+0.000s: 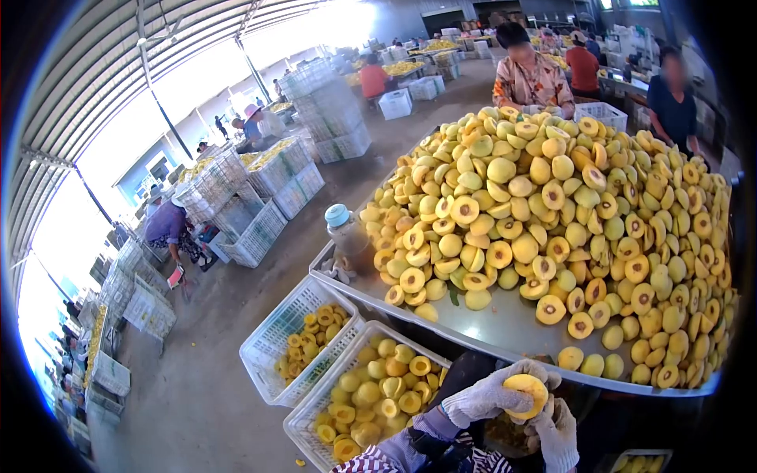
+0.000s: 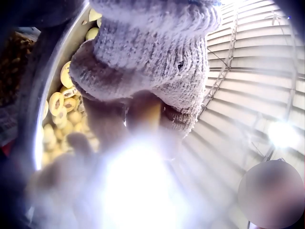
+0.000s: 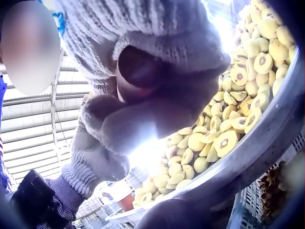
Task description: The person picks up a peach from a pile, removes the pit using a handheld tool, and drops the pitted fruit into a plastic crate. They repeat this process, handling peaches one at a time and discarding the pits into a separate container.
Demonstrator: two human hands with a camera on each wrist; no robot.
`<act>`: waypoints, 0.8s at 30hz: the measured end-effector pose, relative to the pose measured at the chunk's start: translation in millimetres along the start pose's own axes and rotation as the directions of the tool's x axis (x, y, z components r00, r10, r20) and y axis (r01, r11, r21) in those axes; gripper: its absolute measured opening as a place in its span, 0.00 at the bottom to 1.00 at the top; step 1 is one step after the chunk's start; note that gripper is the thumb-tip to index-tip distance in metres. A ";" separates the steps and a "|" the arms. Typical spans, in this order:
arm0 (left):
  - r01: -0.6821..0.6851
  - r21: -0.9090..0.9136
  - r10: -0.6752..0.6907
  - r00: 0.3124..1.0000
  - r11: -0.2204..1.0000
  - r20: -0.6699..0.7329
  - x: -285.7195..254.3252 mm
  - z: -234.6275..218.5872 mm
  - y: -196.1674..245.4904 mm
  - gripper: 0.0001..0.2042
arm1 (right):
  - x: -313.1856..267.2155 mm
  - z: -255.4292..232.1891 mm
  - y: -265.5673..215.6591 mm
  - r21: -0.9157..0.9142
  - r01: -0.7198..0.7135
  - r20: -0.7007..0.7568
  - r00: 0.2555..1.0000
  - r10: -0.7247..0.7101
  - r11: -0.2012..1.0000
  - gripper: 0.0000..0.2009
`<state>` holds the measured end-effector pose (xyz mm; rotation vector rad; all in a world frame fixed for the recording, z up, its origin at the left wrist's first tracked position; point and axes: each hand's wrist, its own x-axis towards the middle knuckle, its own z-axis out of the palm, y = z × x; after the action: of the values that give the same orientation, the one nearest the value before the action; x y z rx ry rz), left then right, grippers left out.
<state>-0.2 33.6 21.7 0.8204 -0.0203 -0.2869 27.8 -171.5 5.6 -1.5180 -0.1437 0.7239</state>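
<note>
In a knitted glove, my left hand [image 1: 490, 396] grips a yellow peach half [image 1: 527, 396], its cut face turned up toward my right hand. My gloved right hand [image 1: 557, 438] is close against the fruit's near side, fingers curled. In the right wrist view those fingers close around a dark, round-ended thing [image 3: 138, 69]; I cannot tell its kind. Glare and the glove [image 2: 157, 62] hide most of the fruit in the left wrist view. Both hands are over my lap, below the front edge of a metal table [image 1: 489, 319] heaped with halved peaches [image 1: 544, 189].
A white crate of peach halves [image 1: 296, 430] stands at my left, with another white crate [image 1: 256, 347] behind it. A blue-lidded bottle [image 1: 347, 236] is on the table's left corner. Across the heap is a person in a floral shirt [image 1: 532, 83]. Stacked crates [image 1: 323, 102] fill the hall beyond.
</note>
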 end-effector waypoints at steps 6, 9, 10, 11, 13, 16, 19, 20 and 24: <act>-0.080 -0.007 0.080 0.997 0.997 -0.012 -4.7 -2.8 -9.4 0.28 | -8.2 9.9 -8.6 -0.004 -0.020 -0.041 0.999 0.020 1.000 0.08; -0.125 -0.001 0.125 0.992 0.992 -0.009 -6.5 -5.8 -17.2 0.30 | -10.2 11.4 -4.6 -0.034 0.022 -0.053 0.998 -0.024 0.999 0.08; -0.148 -0.013 0.148 0.989 0.989 0.001 -7.2 -6.4 -19.6 0.30 | -11.4 11.5 -4.8 -0.036 0.018 -0.041 0.999 -0.019 0.999 0.08; -0.171 -0.025 0.172 0.985 0.985 0.013 -7.5 -6.8 -21.9 0.31 | -13.0 11.0 -5.9 -0.039 0.014 -0.031 0.999 -0.015 0.999 0.08; -0.210 -0.066 0.213 0.977 0.975 0.033 -8.6 -8.7 -26.8 0.33 | -15.5 13.2 -5.4 -0.090 0.053 -0.035 0.998 -0.056 0.995 0.07; -0.249 -0.103 0.254 0.967 0.963 0.038 -13.9 -7.2 -29.4 0.33 | -17.2 16.1 0.3 -0.026 0.060 -0.027 0.998 -0.061 0.998 0.06; -0.300 -0.129 0.310 0.948 0.945 0.067 -22.8 -6.8 -27.7 0.31 | -23.1 24.1 -6.1 -0.063 0.051 -0.027 0.998 -0.053 0.997 0.06; -0.310 -0.132 0.320 0.945 0.942 0.069 -25.0 -7.2 -29.2 0.31 | -27.8 28.8 -9.9 -0.074 0.034 -0.032 0.999 -0.037 0.997 0.06; -0.299 -0.155 0.318 0.941 0.941 0.113 -33.0 -13.2 -32.3 0.26 | -31.6 34.8 -5.5 -0.095 0.085 -0.008 0.996 -0.086 0.992 0.08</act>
<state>-38.1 30.8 -7.7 0.6486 -0.2543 -0.0451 -13.1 -157.4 24.8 -1.5957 -0.2355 0.6467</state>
